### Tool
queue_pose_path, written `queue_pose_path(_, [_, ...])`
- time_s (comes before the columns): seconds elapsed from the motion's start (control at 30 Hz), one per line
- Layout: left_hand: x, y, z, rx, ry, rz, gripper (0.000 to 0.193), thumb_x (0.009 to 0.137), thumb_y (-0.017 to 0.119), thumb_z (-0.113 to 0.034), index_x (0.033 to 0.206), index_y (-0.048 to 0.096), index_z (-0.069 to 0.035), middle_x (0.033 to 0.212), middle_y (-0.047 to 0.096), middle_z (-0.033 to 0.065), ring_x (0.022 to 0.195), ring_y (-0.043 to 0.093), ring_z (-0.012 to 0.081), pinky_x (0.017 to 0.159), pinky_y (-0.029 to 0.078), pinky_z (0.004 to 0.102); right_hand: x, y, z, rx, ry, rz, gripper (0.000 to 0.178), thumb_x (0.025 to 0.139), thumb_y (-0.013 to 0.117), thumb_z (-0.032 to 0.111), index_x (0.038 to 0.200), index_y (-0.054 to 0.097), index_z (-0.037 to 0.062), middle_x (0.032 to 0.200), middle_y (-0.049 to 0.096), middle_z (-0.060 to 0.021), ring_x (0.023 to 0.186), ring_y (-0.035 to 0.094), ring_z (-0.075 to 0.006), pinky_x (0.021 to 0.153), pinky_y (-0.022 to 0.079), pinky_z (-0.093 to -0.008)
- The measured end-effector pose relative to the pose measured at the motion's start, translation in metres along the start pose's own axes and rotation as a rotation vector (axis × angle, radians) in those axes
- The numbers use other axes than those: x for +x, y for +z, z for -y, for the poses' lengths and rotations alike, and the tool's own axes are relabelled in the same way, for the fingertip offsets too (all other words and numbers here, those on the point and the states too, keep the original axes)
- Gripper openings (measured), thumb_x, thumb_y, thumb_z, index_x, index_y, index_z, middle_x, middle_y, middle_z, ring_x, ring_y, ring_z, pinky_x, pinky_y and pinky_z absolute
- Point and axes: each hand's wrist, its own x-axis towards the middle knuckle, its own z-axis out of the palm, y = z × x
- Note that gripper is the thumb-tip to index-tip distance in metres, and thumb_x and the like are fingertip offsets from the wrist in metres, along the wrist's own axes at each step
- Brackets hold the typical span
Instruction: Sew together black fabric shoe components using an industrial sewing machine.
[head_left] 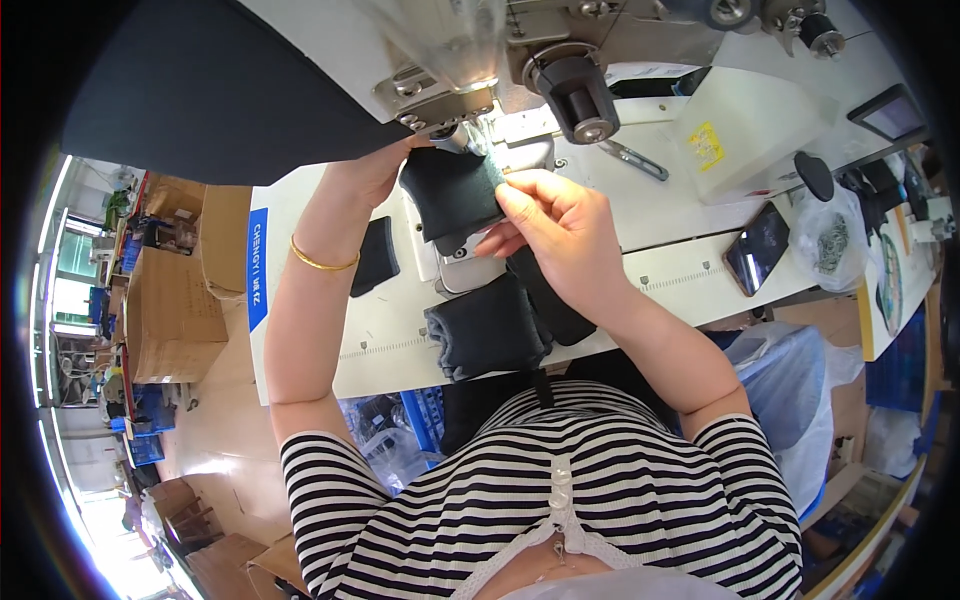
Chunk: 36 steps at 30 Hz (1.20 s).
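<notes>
A dark fabric piece [450, 190] lies at the lit needle area of a sewing machine [440, 112]. My right hand [560, 222] pinches the piece's right edge between thumb and index finger, its other fingers curled below. At the far left of the piece is my left hand [378, 172], its fingers mostly hidden behind the fabric and the machine head, so their grip does not show. Closer to me, a thick padded dark fabric piece [490, 325] rests at the table's front edge. Another small dark piece [376, 258] lies flat beside my left forearm.
Right on the white table [660, 250] are a phone [757, 248] and a clear plastic bag [832, 240]. A black spool holder [580, 95] juts out above my right hand. Cardboard boxes [175, 315] stand on the floor at left; a plastic-lined blue bin [790, 385] is at right.
</notes>
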Motion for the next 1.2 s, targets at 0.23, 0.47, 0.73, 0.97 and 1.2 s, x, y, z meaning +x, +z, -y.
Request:
queue_pose_path(0.23, [-0.065, 0.051, 0.000, 0.842, 0.406, -0.274, 0.047, 0.080, 0.078, -0.018, 0.117, 0.060, 0.003, 0.114, 0.063, 0.0172, 0.114, 0.056, 0.0239, 0.098, 0.043, 0.0388, -0.002, -0.001, 0.001, -0.019, 0.032, -0.014, 0.023, 0.101, 0.056, 0.013, 0.111, 0.063, -0.0069, 0.087, 0.071, -0.0096, 0.077, 0.073, -0.0164, 0.068, 0.058, -0.0252])
queue_pose_path(0.47, [-0.083, 0.067, -0.005, 1.065, 0.721, -0.070, 0.054, 0.065, 0.080, -0.001, 0.114, 0.060, -0.002, 0.114, 0.058, 0.0161, 0.107, 0.057, 0.0299, 0.096, 0.046, 0.0391, -0.010, -0.001, -0.007, -0.193, -0.081, -0.045, 0.023, 0.095, 0.062, 0.013, 0.109, 0.064, -0.0056, 0.085, 0.071, -0.0118, 0.080, 0.071, -0.0137, 0.070, 0.057, -0.0274])
queue_pose_path(0.73, [-0.075, 0.061, 0.003, 0.791, 0.418, -0.128, 0.054, 0.064, 0.087, -0.006, 0.109, 0.059, -0.001, 0.107, 0.060, 0.0094, 0.102, 0.059, 0.0236, 0.089, 0.049, 0.0344, -0.007, -0.010, -0.004, -0.231, -0.155, -0.017, 0.023, 0.095, 0.064, 0.014, 0.111, 0.064, -0.0023, 0.087, 0.073, -0.0127, 0.081, 0.072, -0.0152, 0.067, 0.055, -0.0282])
queue_pose_path(0.97, [-0.075, 0.058, -0.005, 0.736, 0.589, -0.093, 0.029, 0.071, 0.080, 0.004, 0.098, 0.068, 0.000, 0.097, 0.064, 0.0085, 0.083, 0.062, 0.0200, 0.075, 0.050, 0.0288, -0.005, -0.017, 0.000, -0.424, -0.316, 0.000, 0.017, 0.096, 0.063, 0.015, 0.104, 0.065, -0.0008, 0.081, 0.071, -0.0132, 0.072, 0.072, -0.0198, 0.063, 0.053, -0.0297])
queue_pose_path(1.2, [-0.084, 0.079, 0.001, 1.173, 0.995, -0.204, 0.029, 0.064, 0.075, 0.006, 0.092, 0.070, -0.001, 0.085, 0.062, 0.0068, 0.075, 0.060, 0.0238, 0.067, 0.049, 0.0352, -0.008, -0.016, 0.008, -0.343, -0.146, 0.040, 0.017, 0.098, 0.058, 0.013, 0.096, 0.065, -0.0021, 0.076, 0.070, -0.0109, 0.068, 0.071, -0.0176, 0.063, 0.055, -0.0289])
